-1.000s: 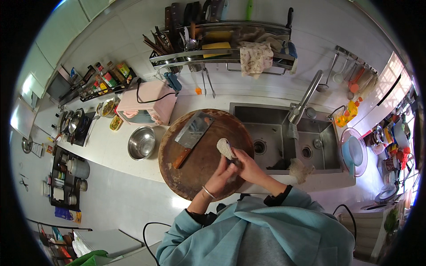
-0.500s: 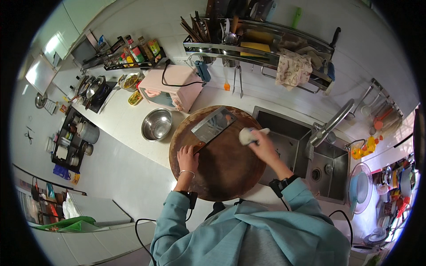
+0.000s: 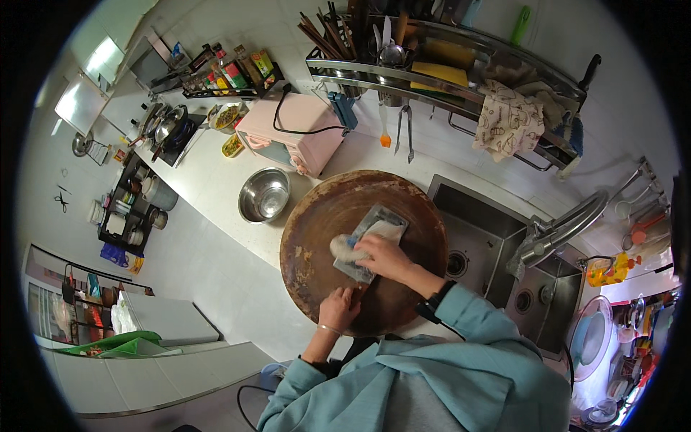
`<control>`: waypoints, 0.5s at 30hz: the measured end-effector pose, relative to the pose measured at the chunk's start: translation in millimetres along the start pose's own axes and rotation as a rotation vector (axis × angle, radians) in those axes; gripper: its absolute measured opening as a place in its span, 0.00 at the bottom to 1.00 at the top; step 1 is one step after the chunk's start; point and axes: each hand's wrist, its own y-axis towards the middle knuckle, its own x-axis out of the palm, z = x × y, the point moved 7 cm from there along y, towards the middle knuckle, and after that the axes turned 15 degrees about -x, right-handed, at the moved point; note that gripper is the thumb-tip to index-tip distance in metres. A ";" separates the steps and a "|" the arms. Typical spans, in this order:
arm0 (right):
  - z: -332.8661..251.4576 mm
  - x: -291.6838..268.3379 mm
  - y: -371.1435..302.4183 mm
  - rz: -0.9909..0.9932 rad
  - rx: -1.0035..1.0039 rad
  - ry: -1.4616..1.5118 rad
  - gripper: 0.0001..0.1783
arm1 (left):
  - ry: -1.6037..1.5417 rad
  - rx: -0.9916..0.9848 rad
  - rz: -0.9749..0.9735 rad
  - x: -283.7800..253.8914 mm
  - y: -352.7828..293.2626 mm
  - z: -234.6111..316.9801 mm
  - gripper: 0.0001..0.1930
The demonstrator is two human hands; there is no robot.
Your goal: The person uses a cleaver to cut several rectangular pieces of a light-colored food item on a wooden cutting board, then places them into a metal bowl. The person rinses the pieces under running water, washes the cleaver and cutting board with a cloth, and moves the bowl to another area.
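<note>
A large round wooden chopping board (image 3: 308, 252) lies on the white counter. Over it is a broad-bladed cleaver (image 3: 381, 214), its blade slanting away from me. My left hand (image 3: 340, 309) is closed around the cleaver's handle near the board's front edge. In my right hand (image 3: 385, 255) is a bunched whitish cloth (image 3: 343, 248), pressed against the flat of the blade. Hand and cloth cover the blade's middle. Whether the blade rests on the board I cannot tell.
A steel bowl (image 3: 264, 196) stands left of the board, with a pink oven (image 3: 299, 129) behind it. To the right is a double steel sink (image 3: 479, 237) with a faucet (image 3: 565, 234). A metal wall rack (image 3: 432, 83) holds utensils and cloths above the counter.
My right hand has brought the cloth leftward from the board's right side onto the blade. My left hand has drawn the cleaver nearer to me and to the right. The view has shifted a little.
</note>
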 end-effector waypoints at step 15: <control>65.2 -96.3 9.5 0.645 0.395 0.235 0.20 | -1.396 -0.638 -0.655 -37.2 -90.3 -40.0 0.19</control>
